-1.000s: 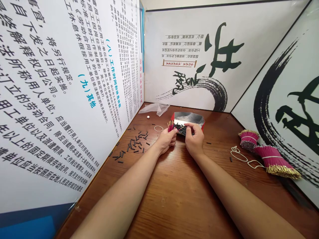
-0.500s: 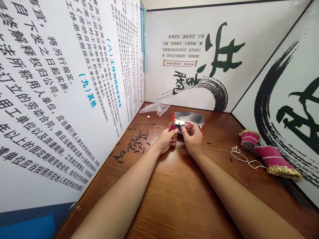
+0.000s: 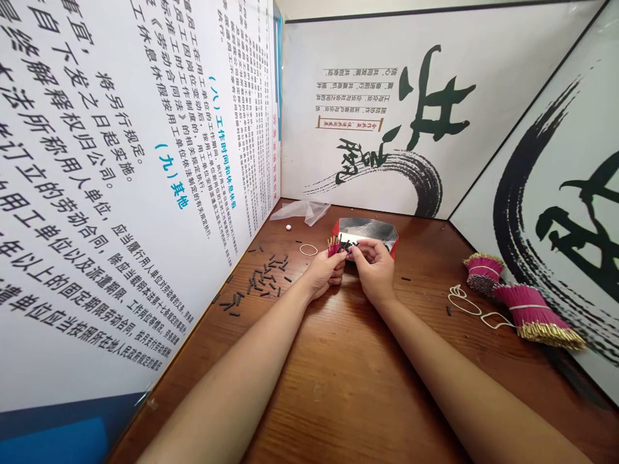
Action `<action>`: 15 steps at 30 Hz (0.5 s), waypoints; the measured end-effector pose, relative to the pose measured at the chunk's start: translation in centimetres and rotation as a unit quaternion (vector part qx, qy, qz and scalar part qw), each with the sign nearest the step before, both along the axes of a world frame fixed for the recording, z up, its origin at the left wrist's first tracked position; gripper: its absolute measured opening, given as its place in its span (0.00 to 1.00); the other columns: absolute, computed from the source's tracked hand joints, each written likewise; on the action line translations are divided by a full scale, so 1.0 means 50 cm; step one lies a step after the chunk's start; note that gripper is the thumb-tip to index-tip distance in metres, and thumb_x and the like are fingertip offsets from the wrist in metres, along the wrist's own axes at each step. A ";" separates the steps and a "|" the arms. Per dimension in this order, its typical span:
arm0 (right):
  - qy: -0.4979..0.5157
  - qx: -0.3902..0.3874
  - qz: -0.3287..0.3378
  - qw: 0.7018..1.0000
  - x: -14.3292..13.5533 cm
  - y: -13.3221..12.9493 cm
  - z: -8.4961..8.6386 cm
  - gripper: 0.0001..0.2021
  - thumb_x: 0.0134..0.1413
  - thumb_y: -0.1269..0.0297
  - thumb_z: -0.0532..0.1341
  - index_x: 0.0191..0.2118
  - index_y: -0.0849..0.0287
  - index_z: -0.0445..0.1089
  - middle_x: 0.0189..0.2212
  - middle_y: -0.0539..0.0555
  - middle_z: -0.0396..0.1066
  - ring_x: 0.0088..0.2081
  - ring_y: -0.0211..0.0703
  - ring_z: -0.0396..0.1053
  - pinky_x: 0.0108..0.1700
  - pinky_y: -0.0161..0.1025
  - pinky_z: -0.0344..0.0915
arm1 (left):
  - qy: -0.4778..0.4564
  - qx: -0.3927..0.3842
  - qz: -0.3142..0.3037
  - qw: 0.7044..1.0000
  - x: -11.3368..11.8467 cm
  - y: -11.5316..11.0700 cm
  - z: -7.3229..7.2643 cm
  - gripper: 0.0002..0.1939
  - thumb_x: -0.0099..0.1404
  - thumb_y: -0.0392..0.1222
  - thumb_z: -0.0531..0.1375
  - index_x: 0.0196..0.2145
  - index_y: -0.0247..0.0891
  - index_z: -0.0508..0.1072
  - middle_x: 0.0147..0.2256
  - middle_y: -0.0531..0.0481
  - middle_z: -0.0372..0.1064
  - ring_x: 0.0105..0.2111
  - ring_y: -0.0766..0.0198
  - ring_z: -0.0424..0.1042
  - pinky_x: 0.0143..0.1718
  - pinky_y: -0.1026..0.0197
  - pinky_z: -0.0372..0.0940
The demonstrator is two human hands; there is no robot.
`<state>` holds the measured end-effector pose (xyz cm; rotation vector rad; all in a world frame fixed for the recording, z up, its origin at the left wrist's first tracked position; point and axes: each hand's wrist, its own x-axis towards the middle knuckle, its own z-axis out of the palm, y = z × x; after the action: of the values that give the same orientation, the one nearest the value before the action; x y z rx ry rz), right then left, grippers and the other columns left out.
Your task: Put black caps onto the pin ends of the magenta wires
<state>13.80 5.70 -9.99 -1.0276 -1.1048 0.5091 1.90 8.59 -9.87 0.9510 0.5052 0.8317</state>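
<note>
My left hand point(image 3: 325, 272) is closed around a small bundle of pink sticks point(image 3: 333, 245) with gold ends on the left and black pieces on the right. My right hand point(image 3: 374, 267) has thumb and forefinger pinched at the black ends of the bundle; what lies between the fingertips is too small to make out. Behind both hands stands a red box point(image 3: 395, 243) with a shiny silver inside point(image 3: 365, 228), partly hidden by them. Many short black tubes point(image 3: 264, 278) lie scattered on the wooden table point(image 3: 316, 367) to the left.
Two banded bundles of pink sticks point(image 3: 534, 308) point(image 3: 483, 267) lie at the right, beside loose pale rubber bands point(image 3: 464, 301). Another band point(image 3: 308, 249), a white bead point(image 3: 289, 227) and a clear plastic bag point(image 3: 302, 211) lie behind the tubes. Printed panels point(image 3: 362, 38) enclose the table.
The right hand's fingertips have moved slightly left, closer to my left hand and the black ends. My left hand and the bundle stay nearly in place.
</note>
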 end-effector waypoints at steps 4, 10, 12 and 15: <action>0.005 0.001 0.001 1.000 -0.001 0.002 -0.003 0.13 0.48 0.58 0.66 0.37 0.57 0.67 0.28 0.52 0.75 0.31 0.43 0.74 0.37 0.42 0.70 | -0.002 -0.003 0.000 1.000 0.000 0.001 0.000 0.15 0.58 0.45 0.64 0.31 0.38 0.60 0.20 0.62 0.47 0.15 0.78 0.42 0.14 0.73 0.38; -0.006 -0.002 0.015 1.000 0.001 0.003 -0.011 0.14 0.49 0.59 0.66 0.40 0.57 0.66 0.29 0.51 0.75 0.32 0.42 0.74 0.38 0.41 0.70 | 0.001 -0.007 0.000 1.000 -0.001 0.000 0.002 0.16 0.58 0.45 0.65 0.31 0.38 0.59 0.20 0.62 0.46 0.15 0.78 0.43 0.15 0.73 0.39; -0.004 -0.006 0.017 1.000 0.001 0.002 -0.011 0.13 0.49 0.59 0.66 0.39 0.57 0.66 0.29 0.51 0.75 0.32 0.42 0.74 0.38 0.41 0.70 | 0.001 -0.008 -0.001 1.000 -0.002 0.000 0.003 0.16 0.57 0.46 0.65 0.31 0.38 0.59 0.20 0.62 0.46 0.15 0.78 0.42 0.15 0.72 0.39; -0.010 -0.010 0.017 1.000 0.001 0.001 -0.010 0.12 0.49 0.59 0.66 0.37 0.57 0.67 0.29 0.52 0.75 0.32 0.43 0.74 0.38 0.41 0.70 | 0.001 -0.008 -0.001 1.000 -0.002 0.000 0.003 0.17 0.58 0.45 0.65 0.30 0.38 0.59 0.20 0.62 0.45 0.15 0.78 0.42 0.15 0.72 0.38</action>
<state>13.84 5.75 -10.50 -1.0346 -1.1379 0.5388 1.81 8.57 -9.71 0.9380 0.5116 0.8229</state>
